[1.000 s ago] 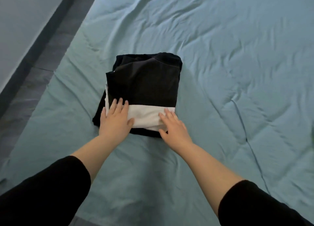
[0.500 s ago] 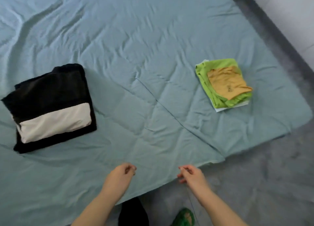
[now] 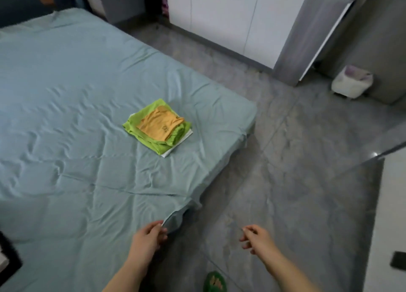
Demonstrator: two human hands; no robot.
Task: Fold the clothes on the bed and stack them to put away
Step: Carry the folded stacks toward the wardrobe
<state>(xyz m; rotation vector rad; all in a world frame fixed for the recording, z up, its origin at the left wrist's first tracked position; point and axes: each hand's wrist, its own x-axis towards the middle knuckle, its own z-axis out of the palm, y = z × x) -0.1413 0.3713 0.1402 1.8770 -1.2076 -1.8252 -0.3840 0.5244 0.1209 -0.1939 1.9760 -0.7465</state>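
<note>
Our view has swung to the right. A second ago both our hands lay flat on the black-and-white pile (image 3: 9, 258), pressing its last fold. Now only a dark corner of it shows at the left edge of the view, and we judge that pile finished.

Both hands have come off the clothes and hang low by the near edge of the bed (image 3: 66, 93). The left hand (image 3: 149, 240) has loosely curled fingers and holds nothing. Its fingertips are just beside the loose corner of the sheet, and we cannot tell whether they touch it. The right hand (image 3: 257, 240) hangs over the grey floor (image 3: 285, 181), also loosely curled and holding nothing.

The other folded stack (image 3: 157, 128) lies near the bed's far right corner, well apart from both hands. It has an orange piece (image 3: 157, 124) on top, a green one (image 3: 131, 125) under it and a white one (image 3: 182, 139) at the bottom.

Half a second ago both piles showed at once, and our hands were already low and curled. Since then the view has lifted and turned further, bringing in the white wardrobe (image 3: 219, 17) and more floor. No loose clothes show on the sheet, so folding looks done. We judge that what remains is to put the two piles together and carry them off.
</note>
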